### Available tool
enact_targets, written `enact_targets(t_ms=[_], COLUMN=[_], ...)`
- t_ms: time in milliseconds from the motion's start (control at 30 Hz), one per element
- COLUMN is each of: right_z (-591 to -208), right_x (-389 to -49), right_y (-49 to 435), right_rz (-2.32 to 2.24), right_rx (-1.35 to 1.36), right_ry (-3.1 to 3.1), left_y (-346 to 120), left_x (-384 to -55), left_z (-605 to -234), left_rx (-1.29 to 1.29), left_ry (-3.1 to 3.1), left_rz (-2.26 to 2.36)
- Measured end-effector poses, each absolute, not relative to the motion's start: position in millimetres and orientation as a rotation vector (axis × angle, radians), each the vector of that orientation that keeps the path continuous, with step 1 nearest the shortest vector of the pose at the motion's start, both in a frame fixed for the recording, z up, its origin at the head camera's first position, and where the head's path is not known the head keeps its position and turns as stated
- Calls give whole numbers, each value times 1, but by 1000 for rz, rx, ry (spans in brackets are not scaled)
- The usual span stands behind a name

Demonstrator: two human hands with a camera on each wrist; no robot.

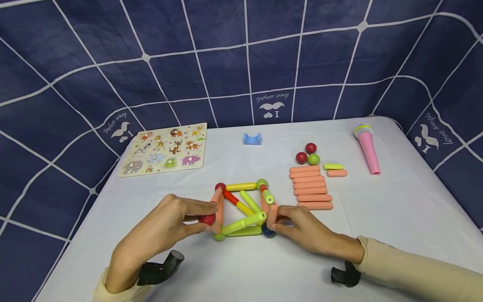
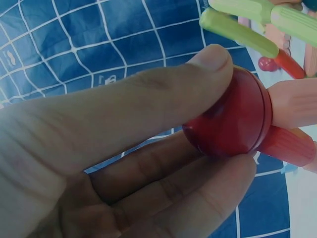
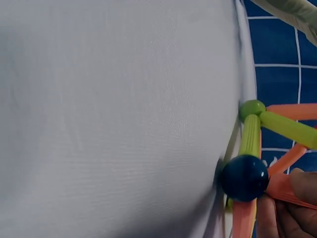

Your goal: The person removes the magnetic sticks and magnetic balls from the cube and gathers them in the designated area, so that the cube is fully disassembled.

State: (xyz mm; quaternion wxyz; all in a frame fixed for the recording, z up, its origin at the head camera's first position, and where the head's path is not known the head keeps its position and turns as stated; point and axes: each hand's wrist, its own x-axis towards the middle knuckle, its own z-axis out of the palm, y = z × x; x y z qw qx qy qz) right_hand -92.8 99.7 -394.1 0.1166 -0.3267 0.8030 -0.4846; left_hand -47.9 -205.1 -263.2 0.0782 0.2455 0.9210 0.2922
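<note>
A structure of coloured rods and balls stands on the white table, with a yellow rod (image 1: 241, 187) along its far side. My left hand (image 1: 177, 218) pinches a red ball (image 2: 230, 119) between thumb and fingers at the structure's left side. In the left wrist view, a salmon rod (image 2: 294, 104) and a red rod (image 2: 287, 146) meet this ball. At the near right corner, my right hand (image 1: 302, 226) pinches an upright salmon rod (image 1: 272, 215) just above a dark blue ball (image 3: 244, 177). Light green rods (image 1: 244, 223) slant up from the near side, beside a green ball (image 3: 252, 110).
Several salmon rods (image 1: 311, 191) lie in a row to the right, below loose red and green balls (image 1: 313, 159). A pink microphone (image 1: 369, 151) lies farther right. An animal puzzle board (image 1: 166, 149) sits at the back left, and a blue block (image 1: 252, 139) at the back.
</note>
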Motion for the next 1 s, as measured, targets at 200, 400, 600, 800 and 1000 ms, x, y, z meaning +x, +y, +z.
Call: enact_targets(t_ms=[200, 400, 600, 800, 1000], right_z=[-390, -385, -383, -385, -392], right_x=[-92, -95, -95, -95, -99], right_y=[111, 130, 152, 177, 196], right_rz=[-1284, -1198, -1242, -1169, -1068], right_rx=[-917, -884, -767, -717, -739], right_ry=[2433, 2563, 2650, 2766, 2888], left_y=[-204, -205, -206, -206, -206], left_x=[-48, -48, -48, -48, -48], left_z=[-262, -263, -264, -265, -265], left_rx=[728, 741, 744, 741, 742], left_ry=[2758, 2761, 2752, 2747, 2750], left_rz=[871, 875, 892, 903, 905])
